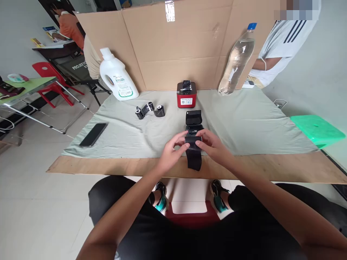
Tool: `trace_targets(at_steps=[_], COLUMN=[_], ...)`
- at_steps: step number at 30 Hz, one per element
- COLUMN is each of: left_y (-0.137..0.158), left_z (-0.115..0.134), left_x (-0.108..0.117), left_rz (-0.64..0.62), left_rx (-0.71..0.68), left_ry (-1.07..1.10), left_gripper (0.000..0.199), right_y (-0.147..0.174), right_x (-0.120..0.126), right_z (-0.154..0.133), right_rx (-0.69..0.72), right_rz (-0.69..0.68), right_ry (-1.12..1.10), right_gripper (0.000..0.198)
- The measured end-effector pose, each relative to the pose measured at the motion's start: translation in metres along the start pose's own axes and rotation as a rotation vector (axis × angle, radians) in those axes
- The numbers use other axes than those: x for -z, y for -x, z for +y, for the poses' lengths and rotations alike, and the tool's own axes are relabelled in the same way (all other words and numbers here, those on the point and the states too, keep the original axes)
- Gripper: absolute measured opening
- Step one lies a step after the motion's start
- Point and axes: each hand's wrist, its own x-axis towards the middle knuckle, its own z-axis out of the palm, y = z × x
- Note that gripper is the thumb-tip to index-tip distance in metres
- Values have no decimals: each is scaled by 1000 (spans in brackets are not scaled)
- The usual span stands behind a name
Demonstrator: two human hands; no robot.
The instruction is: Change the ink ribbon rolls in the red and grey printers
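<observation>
Loose black trousers [112, 191] are ending just above the ankles [157, 197]. Both shoes [217, 193] are combining black with teal patches and touches of white. The left hand [175, 148], right hand [211, 143] and both forearms [137, 195] are showing bare.

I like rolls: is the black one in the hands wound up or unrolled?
Partly unrolled: a strip trails from the roll.

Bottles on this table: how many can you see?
2: a white bottle with a handle at the back left of the cloth, and a clear, blue-capped bottle at the back right, both by the cardboard.
</observation>
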Motion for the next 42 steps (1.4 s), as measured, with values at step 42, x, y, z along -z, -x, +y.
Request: trace_targets(at_steps=[42], left_y=[12], left_z=[5], left_x=[26], left_rz=[-261], left_rx=[-310], left_ry=[-489], left_gripper=[76], right_y=[-2], right_x=[-5], right_z=[10], right_rx=[-265], right_rz=[-128], right_ry=[-372], right_gripper=[55])
